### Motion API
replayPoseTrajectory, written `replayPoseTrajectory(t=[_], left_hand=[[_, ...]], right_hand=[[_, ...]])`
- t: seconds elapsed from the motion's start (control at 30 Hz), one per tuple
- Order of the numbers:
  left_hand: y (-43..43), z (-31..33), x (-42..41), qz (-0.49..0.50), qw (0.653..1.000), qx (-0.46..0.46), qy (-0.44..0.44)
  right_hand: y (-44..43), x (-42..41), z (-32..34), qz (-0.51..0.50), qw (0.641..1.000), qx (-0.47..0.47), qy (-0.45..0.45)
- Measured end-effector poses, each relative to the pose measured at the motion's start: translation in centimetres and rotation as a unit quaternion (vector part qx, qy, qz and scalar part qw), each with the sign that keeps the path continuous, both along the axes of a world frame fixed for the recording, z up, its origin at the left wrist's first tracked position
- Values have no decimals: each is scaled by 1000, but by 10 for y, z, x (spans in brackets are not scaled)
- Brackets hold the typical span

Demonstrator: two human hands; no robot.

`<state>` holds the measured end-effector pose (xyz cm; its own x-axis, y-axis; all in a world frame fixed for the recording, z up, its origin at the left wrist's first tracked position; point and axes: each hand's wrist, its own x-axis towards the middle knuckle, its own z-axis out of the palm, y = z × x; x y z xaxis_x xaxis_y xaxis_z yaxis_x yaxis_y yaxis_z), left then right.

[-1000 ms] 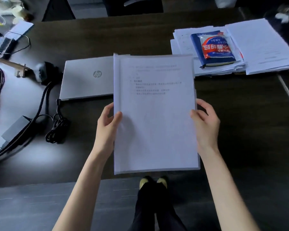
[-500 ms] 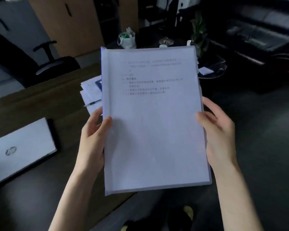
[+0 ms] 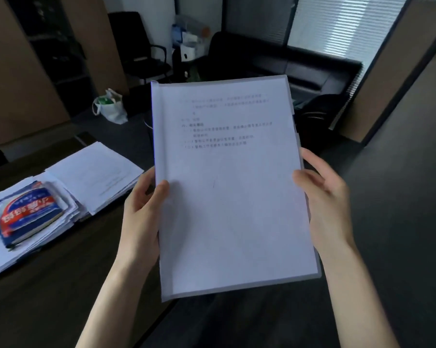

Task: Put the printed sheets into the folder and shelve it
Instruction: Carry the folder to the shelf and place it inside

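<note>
A clear folder with printed sheets inside it is held up in front of me, above the desk's right end. Several lines of print show through its cover near the top. My left hand grips the folder's left edge, thumb on the front. My right hand holds the right edge, thumb on the front as well. The folder hangs in the air, tilted slightly, touching nothing else.
A dark wooden desk lies at the left with stacks of paper and a blue book under a red-and-white packet. Beyond stand a black office chair, a white bag, a black sofa and wooden cabinets.
My view has swung right, from the desk and laptop toward the room. Both hands still hold the folder, raised higher off the desk.
</note>
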<state>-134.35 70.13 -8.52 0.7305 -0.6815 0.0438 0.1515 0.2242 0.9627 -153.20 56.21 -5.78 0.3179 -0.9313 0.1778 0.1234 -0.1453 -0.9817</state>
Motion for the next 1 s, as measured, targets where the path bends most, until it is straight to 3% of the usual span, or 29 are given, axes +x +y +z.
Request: replayPoseTrajectory(t=[0.23,0.47,0.73,1.0], left_hand=[[-129,-8,9,-14,1000,-4,-23],[-270,-3,69,32,998,-42,-29],[-369,3,159,129,990,-39,-34],[-414,-10,290,260,965,-12,-30]], right_hand=[[-124,3,-7,-15,1000,6,-17],[-276,70,8,22,999,-23,-24],[-410,190,14,121,992,-14,-16],[-490,379,-8,229,973,31,-26]])
